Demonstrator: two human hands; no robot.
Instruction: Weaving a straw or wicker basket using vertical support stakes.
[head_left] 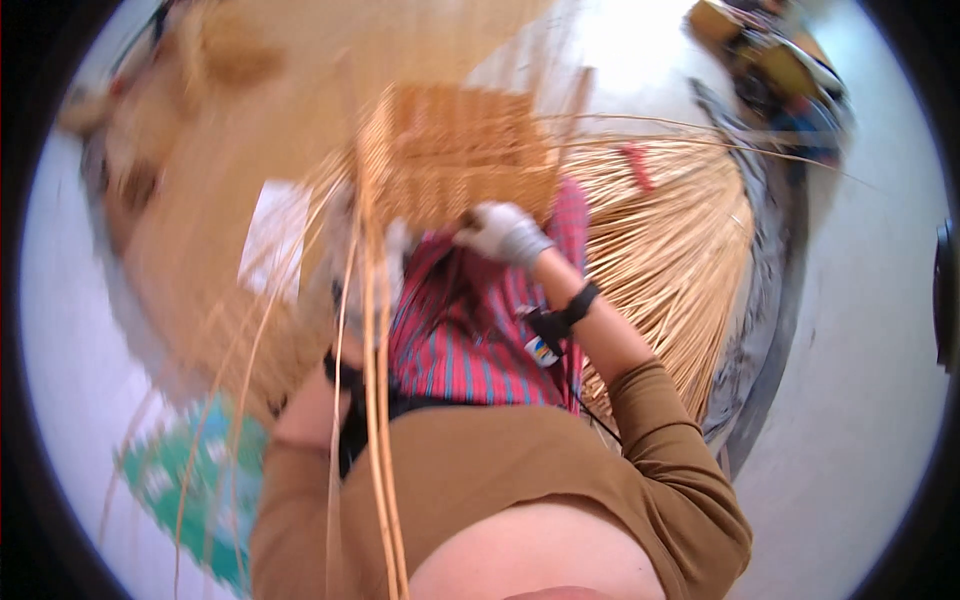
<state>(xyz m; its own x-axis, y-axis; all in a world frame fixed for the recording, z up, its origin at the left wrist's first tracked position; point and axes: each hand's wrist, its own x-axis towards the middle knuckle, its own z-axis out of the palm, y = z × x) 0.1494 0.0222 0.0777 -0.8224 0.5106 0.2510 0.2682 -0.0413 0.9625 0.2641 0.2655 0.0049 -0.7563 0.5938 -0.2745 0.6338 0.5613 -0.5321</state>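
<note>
A tan woven wicker basket (460,190) sits in front of me above my lap, with long rods standing up from its sides. My right hand (503,234), in a pale work glove, is closed at the basket's near lower edge; whatever its fingers pinch is hidden. At the basket's near left corner is my left hand (368,270), also gloved. It is smeared by motion and partly covered by long wicker rods (375,350) that run down toward me, so its fingers do not read. A red striped cloth (470,350) covers my lap.
A large fan of loose wicker rods (670,250) lies on the right. White paper (273,235) rests on the brown floor covering (200,270) at left. A green patterned sheet (190,480) is at lower left. Assorted items (780,75) stand at far right.
</note>
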